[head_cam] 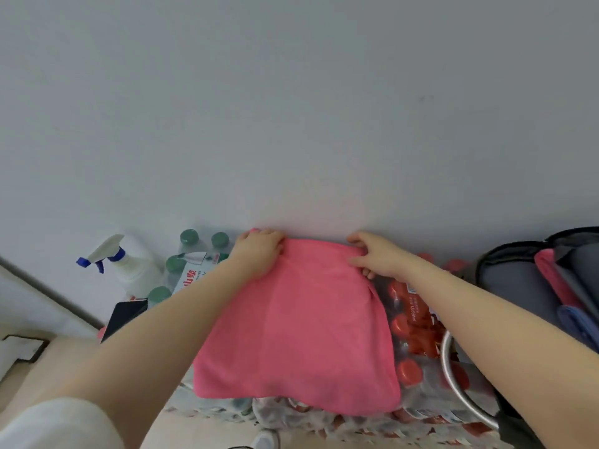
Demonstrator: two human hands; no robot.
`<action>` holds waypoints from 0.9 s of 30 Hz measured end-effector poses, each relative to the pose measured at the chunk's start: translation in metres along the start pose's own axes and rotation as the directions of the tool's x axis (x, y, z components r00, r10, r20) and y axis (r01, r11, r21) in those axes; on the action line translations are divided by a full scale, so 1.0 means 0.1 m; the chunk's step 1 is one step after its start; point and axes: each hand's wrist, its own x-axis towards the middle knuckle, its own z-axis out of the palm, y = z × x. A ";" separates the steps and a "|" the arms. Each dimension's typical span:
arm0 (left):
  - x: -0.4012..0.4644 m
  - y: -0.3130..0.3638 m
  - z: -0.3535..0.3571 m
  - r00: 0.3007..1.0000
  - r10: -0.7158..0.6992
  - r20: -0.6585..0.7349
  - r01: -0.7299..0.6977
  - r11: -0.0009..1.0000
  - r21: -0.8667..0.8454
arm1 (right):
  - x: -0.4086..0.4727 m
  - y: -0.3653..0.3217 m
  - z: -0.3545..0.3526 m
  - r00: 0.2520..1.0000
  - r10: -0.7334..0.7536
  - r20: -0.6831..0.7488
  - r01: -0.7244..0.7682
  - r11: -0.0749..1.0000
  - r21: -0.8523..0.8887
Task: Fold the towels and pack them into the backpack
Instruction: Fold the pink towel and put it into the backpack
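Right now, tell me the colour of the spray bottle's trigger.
Blue: the spray bottle is white, its trigger blue. The head view shows it at left.

Single head-worn wide-angle view, forward and down, close over pink towel [296, 325] against wall [291, 108].

Pink towel [298, 325], grey backpack [515, 286], red bottle caps [409, 372], green bottle caps [189, 236], white blue-trimmed spray bottle [129, 267].
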 end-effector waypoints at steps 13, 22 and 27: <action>0.06 -0.46 -0.29 0.979 0.197 0.054 -0.186 0.969 -0.164 | -0.02 -0.19 -0.09 0.989 0.045 -0.142 -0.104 0.892 -0.440; -0.10 -0.79 -0.49 0.985 0.162 0.067 -0.108 0.862 -0.495 | -0.51 -0.28 -0.20 0.978 -0.069 -0.197 0.093 0.989 0.116; -0.39 -0.81 -0.57 0.978 0.082 0.193 0.132 0.474 -0.871 | -0.76 -0.36 -0.19 0.932 -0.078 -0.355 0.264 0.816 0.515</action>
